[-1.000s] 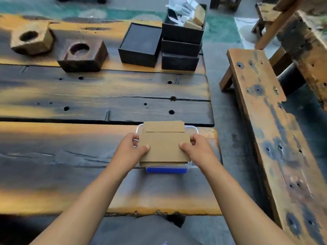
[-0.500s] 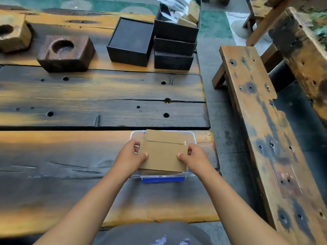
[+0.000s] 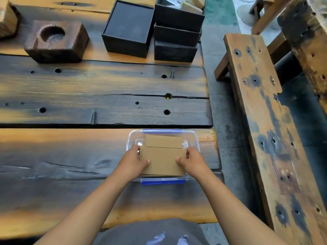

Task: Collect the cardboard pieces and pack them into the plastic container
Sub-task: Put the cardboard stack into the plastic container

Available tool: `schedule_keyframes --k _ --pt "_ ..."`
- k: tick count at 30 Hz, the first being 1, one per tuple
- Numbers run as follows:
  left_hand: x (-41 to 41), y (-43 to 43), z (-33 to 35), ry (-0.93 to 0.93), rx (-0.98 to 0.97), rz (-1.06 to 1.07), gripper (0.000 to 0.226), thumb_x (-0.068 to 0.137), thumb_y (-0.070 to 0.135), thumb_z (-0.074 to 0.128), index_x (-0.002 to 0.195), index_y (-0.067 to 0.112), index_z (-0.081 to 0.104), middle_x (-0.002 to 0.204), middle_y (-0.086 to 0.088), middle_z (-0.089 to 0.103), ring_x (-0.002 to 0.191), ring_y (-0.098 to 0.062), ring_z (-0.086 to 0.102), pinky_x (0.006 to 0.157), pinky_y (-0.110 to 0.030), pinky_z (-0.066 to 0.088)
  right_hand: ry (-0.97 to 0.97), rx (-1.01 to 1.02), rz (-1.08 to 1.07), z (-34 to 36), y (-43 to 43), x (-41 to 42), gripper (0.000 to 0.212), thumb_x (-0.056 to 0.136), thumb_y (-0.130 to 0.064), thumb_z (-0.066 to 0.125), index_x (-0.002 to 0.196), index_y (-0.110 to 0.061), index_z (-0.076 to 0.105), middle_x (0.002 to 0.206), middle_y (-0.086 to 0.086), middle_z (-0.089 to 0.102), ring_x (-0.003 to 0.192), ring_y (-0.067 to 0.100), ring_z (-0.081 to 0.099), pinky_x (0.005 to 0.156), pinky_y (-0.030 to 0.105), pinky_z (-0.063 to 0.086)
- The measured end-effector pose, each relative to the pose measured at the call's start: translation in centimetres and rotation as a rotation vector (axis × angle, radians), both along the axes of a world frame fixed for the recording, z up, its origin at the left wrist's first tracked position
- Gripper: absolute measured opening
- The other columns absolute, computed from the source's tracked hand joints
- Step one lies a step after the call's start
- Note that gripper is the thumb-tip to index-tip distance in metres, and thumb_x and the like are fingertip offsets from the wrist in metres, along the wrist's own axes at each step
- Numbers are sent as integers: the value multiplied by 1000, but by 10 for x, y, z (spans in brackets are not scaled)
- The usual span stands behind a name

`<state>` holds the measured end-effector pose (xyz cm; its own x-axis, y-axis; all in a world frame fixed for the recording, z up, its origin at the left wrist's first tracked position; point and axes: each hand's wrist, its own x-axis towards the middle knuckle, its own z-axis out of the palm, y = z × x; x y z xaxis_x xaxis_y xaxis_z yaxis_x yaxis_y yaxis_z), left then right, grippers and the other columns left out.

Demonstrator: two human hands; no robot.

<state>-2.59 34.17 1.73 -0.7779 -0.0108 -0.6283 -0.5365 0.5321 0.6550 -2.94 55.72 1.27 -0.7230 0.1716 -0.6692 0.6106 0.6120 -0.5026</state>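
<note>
A clear plastic container (image 3: 194, 138) with blue clips stands on the near plank of the wooden table, at its right end. A flat stack of brown cardboard pieces (image 3: 162, 158) lies in its opening, tilted slightly with the near edge over the container's front rim. My left hand (image 3: 131, 162) grips the stack's left edge, thumb on top. My right hand (image 3: 192, 162) grips its right edge the same way. A narrower flap of the cardboard points away from me.
Black boxes (image 3: 128, 29) stand at the table's far side, one stack (image 3: 177, 32) holding paper and cardboard scraps. A dark wooden block with a round hole (image 3: 56, 41) sits far left. A worn wooden bench (image 3: 265, 121) runs along the right.
The cardboard stack has sunk lower into the container while both hands keep their grip. The camera has tilted down and moved closer to the table.
</note>
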Motion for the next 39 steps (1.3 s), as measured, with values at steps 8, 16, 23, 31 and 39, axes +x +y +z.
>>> schedule_keyframes --k 8,16,23,31,39 --pt "-3 0 -3 -97 17 3 28 82 16 68 102 28 53 94 11 64 90 -14 65 90 -39 55 -39 44 46 -9 -4 -1 22 87 -25 64 105 -14 59 102 3 66 94 22 62 84 37 53" --pt "-1 6 -8 -184 44 50 34 82 16 65 114 18 56 113 -2 67 101 -23 65 96 -44 53 -77 95 109 -16 -8 -2 30 87 -27 64 113 -14 57 109 6 66 100 26 63 88 40 53" --pt "3 11 -13 -258 6 42 36 83 14 63 118 13 55 116 -6 65 103 -26 64 96 -43 52 -97 146 193 -22 -10 -2 33 87 -29 66 113 -10 56 115 11 64 105 28 61 86 36 49" --pt "-1 11 -16 -295 20 86 37 83 15 62 119 11 54 117 -9 64 104 -28 63 96 -45 53 -113 195 271 -25 -8 -5 33 86 -32 64 110 -12 53 115 10 60 104 27 59 84 37 49" --pt "-18 13 -13 -278 0 72 39 85 12 58 122 16 48 114 -8 63 101 -28 64 87 -38 55 -115 128 279 -26 -9 -14 61 79 -38 71 130 -17 47 127 8 53 111 26 58 94 38 52"
